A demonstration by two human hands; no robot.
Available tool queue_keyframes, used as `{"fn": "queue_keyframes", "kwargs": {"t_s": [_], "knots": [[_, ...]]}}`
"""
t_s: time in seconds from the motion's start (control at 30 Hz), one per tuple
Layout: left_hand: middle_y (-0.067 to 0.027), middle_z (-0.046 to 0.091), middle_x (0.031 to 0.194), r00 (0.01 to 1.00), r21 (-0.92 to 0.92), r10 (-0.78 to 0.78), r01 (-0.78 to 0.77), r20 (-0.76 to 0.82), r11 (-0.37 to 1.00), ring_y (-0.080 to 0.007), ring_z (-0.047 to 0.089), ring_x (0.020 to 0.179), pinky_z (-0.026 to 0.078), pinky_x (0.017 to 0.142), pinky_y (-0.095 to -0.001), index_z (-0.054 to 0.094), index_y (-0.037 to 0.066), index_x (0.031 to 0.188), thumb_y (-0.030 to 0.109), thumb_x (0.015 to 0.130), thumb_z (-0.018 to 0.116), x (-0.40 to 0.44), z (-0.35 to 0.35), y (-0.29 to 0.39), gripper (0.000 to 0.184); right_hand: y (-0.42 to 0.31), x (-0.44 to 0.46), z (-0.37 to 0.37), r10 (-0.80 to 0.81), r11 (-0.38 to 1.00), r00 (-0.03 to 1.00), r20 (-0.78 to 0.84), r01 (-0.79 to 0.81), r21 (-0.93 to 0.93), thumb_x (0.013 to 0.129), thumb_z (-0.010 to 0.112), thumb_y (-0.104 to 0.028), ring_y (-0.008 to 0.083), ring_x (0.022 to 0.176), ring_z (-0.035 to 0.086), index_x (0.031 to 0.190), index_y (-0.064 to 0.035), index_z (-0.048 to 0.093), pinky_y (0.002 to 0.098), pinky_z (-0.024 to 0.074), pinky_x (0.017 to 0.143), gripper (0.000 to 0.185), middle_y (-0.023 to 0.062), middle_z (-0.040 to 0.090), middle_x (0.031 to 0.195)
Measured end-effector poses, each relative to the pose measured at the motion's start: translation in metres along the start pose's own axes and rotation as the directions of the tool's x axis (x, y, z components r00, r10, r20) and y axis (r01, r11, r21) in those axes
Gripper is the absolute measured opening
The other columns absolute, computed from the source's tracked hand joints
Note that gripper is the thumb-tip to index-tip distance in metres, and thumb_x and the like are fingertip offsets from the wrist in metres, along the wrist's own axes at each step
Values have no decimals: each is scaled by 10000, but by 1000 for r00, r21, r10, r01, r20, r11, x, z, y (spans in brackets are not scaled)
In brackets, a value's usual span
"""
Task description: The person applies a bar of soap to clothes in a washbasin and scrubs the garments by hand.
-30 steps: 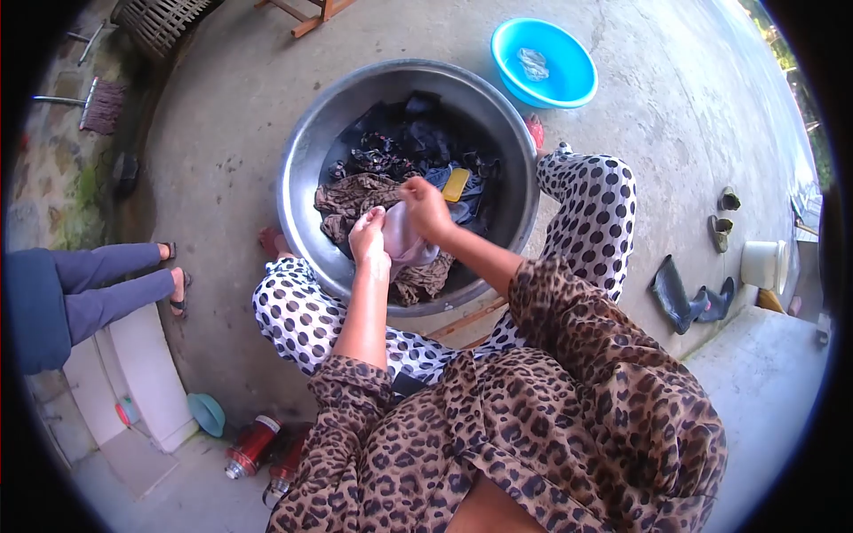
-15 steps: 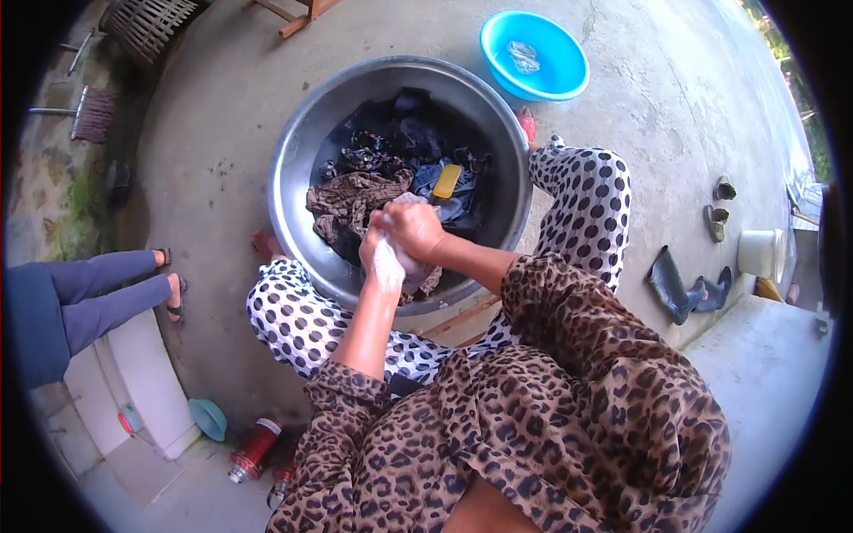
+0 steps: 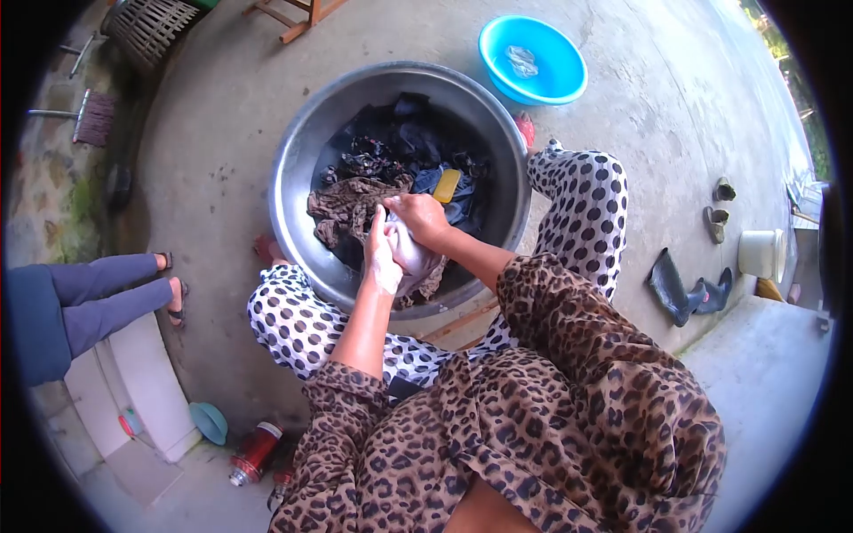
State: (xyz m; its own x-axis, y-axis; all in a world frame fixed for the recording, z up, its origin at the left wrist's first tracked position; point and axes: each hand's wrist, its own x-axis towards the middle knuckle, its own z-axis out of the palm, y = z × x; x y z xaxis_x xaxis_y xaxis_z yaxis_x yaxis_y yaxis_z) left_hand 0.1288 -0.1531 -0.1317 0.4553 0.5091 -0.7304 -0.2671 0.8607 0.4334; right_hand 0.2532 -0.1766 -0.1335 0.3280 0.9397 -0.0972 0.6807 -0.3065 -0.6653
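Between my legs stands a large metal basin (image 3: 293, 151) with wet dark clothes in it. My left hand (image 3: 380, 253), with white suds on its wrist and palm, grips a pale pinkish cloth (image 3: 409, 253). Closed on the same cloth from the other side is my right hand (image 3: 421, 219). The cloth hangs bunched between both hands over the near part of the basin. A brown patterned garment (image 3: 351, 209) lies just beyond my left hand. Past my right hand, a yellow bar (image 3: 447, 186), seemingly soap, rests on blue denim (image 3: 428, 181).
A blue plastic basin (image 3: 569, 75) with a small pale cloth in it stands at the far right. Black boots (image 3: 680, 289) and a white bucket (image 3: 761, 254) are to the right. Another person's legs (image 3: 115, 289) show at left. A red thermos (image 3: 255, 451) lies at lower left.
My hands were pressed together over the cloth; now they are slightly apart, showing more of it. My right hand has shifted a little right and down.
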Motion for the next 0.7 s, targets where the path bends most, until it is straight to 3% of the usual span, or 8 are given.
{"fn": "queue_keyframes", "kwargs": {"t_s": [0.07,0.13,0.17,0.27,0.33,0.47,0.53,0.7], "knots": [[-102,672,1052,991,479,133,-120,6,870,-245,667,940,525,830,-351,609,22,1180,569,832,671,-2,7,10,652,44,13,32,-119,845,988,-98,152,512,947,576,-291,287,703,692,920,-16,725,398,511,669,314,218,671,747],[-180,698,923,862,911,407,-386,302,143,-287,684,877,518,746,-395,639,3,1091,586,777,709,-13,7,14,666,45,29,17,120,535,913,389,-390,750,971,593,-337,103,692,570,791,-16,673,313,465,612,377,24,647,757],[-272,678,896,789,886,409,-443,458,-138,-366,682,857,510,714,-433,661,5,1064,484,782,724,-17,9,20,559,35,30,7,91,627,930,355,-331,706,968,592,-359,99,689,557,792,-22,668,307,456,617,387,15,620,735],[-285,662,843,872,921,304,-340,385,-192,-407,673,825,503,686,-454,690,-12,969,389,825,682,-15,8,23,426,3,26,-24,42,622,898,438,-366,692,957,584,-439,88,742,529,842,-39,658,277,433,669,424,-15,550,729],[-275,644,757,855,925,369,-379,363,-31,-414,668,780,495,659,-456,691,-26,870,335,861,635,-6,2,17,365,-8,28,-32,-55,443,871,488,-416,794,911,616,-516,108,882,537,981,-38,645,279,433,793,484,-1,566,847],[-152,669,745,805,822,580,-412,124,395,-233,650,678,468,608,-366,692,-25,898,285,865,664,15,-21,23,313,11,35,-42,-286,835,733,617,-126,536,683,840,-495,250,1232,498,1349,-32,448,353,377,1048,901,152,551,1298],[-7,667,834,836,760,549,-342,-23,553,-65,565,663,431,572,-232,673,-13,1037,158,852,709,5,-12,37,253,20,28,-24,-172,975,754,634,40,217,600,893,-466,292,1211,526,1360,-13,441,365,396,1034,993,180,575,1276],[-74,653,905,842,317,530,-478,-100,819,-146,635,748,512,680,-257,605,-23,1070,56,797,730,-14,-1,53,311,41,1,5,-28,942,685,728,-226,249,649,847,-362,234,1026,620,1058,23,686,343,457,908,584,133,705,1018]]}}
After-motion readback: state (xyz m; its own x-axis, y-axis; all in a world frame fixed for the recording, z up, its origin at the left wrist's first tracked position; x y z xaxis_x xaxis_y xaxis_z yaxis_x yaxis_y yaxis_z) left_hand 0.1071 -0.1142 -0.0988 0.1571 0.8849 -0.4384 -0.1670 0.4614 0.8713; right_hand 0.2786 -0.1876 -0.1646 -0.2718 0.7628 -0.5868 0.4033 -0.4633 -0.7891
